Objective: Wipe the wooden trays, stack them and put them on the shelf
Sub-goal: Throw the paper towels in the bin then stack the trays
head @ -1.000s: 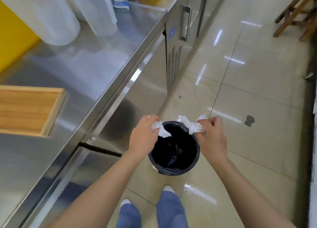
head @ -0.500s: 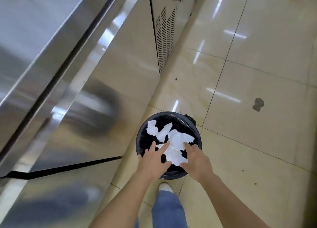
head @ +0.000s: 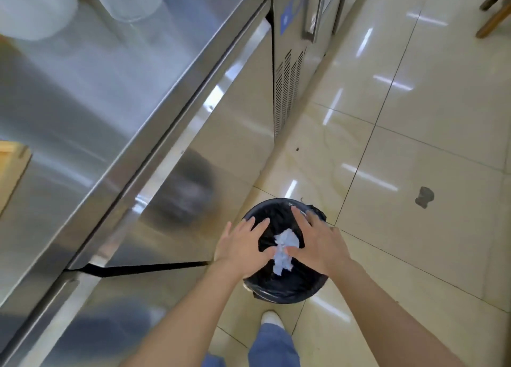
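A corner of a wooden tray (head: 12,170) shows at the left edge on the steel counter (head: 91,98). Both of my hands hover over a black-lined waste bin (head: 293,286) on the floor. My left hand (head: 243,246) is spread with fingers apart above the bin's left rim. My right hand (head: 318,242) is spread above its right side. Between them, crumpled white tissue (head: 284,249) lies in the bin; neither hand grips it.
The steel counter and its cabinet fronts run along the left. White translucent containers (head: 36,10) stand at the counter's back. A vented steel unit (head: 287,90) stands past the counter. Wooden furniture legs (head: 495,10) show top right. My shoe (head: 272,318) is by the bin.
One second ago each hand held torn tissue above the bin. The pieces dropped in, and my hands now hover open above them. The view has tilted back up toward the counter.
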